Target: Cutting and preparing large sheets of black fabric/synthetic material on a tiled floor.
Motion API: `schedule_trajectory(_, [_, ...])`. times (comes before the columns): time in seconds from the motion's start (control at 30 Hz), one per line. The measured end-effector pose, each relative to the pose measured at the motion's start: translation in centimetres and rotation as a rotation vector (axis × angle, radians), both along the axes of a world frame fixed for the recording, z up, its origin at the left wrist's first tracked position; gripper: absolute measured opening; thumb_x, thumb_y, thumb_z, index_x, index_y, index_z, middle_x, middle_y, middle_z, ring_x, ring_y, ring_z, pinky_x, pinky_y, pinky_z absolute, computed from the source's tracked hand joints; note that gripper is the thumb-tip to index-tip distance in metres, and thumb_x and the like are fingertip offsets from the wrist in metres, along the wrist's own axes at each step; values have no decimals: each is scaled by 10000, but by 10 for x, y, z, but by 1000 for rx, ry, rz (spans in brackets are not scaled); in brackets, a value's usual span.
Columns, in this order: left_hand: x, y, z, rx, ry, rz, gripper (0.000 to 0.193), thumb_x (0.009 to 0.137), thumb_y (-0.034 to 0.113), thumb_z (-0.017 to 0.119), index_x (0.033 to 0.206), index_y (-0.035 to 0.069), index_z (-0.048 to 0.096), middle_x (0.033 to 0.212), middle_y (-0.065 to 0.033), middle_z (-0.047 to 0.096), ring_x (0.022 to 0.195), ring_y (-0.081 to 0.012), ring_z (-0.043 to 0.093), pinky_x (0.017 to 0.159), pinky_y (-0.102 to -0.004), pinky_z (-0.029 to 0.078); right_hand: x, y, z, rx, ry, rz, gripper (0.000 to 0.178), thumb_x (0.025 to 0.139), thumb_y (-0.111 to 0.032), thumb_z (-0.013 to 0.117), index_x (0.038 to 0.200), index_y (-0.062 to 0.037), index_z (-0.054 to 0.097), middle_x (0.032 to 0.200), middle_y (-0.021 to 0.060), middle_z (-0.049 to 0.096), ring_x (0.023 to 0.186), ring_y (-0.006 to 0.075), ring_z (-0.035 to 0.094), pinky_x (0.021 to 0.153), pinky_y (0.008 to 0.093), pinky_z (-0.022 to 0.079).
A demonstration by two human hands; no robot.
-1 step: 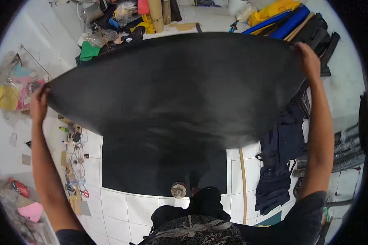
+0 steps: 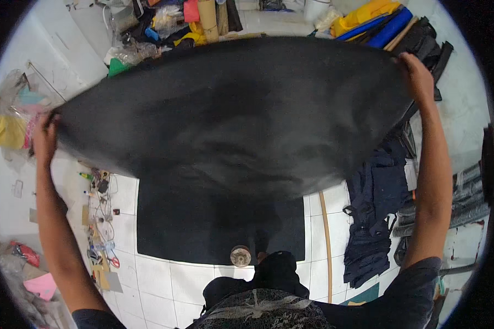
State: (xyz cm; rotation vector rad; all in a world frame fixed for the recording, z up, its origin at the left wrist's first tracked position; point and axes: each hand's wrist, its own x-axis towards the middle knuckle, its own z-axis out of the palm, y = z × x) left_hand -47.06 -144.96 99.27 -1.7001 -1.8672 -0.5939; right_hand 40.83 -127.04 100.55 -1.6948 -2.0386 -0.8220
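Note:
A wide sheet of black fabric hangs stretched between my two raised hands, its lower part bulging and rippled. My left hand pinches its left corner, and my right hand grips the far right corner. Beneath the raised sheet lies more black material, flat on the white tiled floor; whether the two are one piece is hidden. On the near edge of the flat material rests a round disc-like weight, close to my foot.
At right lie a long wooden stick and a stack of dark navy fabric pieces. Rolls of blue and yellow material lean at the far right. Small tools, including red-handled scissors, and cords line the left. Plastic bags sit further left.
Both hands have moved slightly outward and the right one a little up, spreading the sheet wider. Its far edge has shifted up and its surface ripples differently.

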Motion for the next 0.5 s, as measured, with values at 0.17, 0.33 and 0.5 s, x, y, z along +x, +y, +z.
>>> schedule_trajectory(0.17, [-113,-85,116,254,111,164,381,999,282,510,1280,43,606,1286,-154,618,1204,-278,575,1012,-343,416,10,-107,86,282,-74,-33,367,914,-237,628,1273,-173,584,1205,86,650,1104,316,614,901,385,501])
schedule_trajectory(0.33, [-242,-243,150,241,687,500,410,992,197,474,1370,40,492,1398,-122,512,1246,-235,534,1032,-327,418,8,-257,82,418,96,8,347,915,-250,634,1231,-113,597,1171,141,656,1078,318,634,891,385,490])
schedule_trajectory(0.5, [-185,-347,26,461,-16,-182,254,978,104,530,1188,-5,622,1198,-131,638,1123,-259,583,973,-341,446,-18,-398,39,211,235,133,303,861,-16,582,1157,-74,609,1089,170,659,1033,341,638,889,371,485])
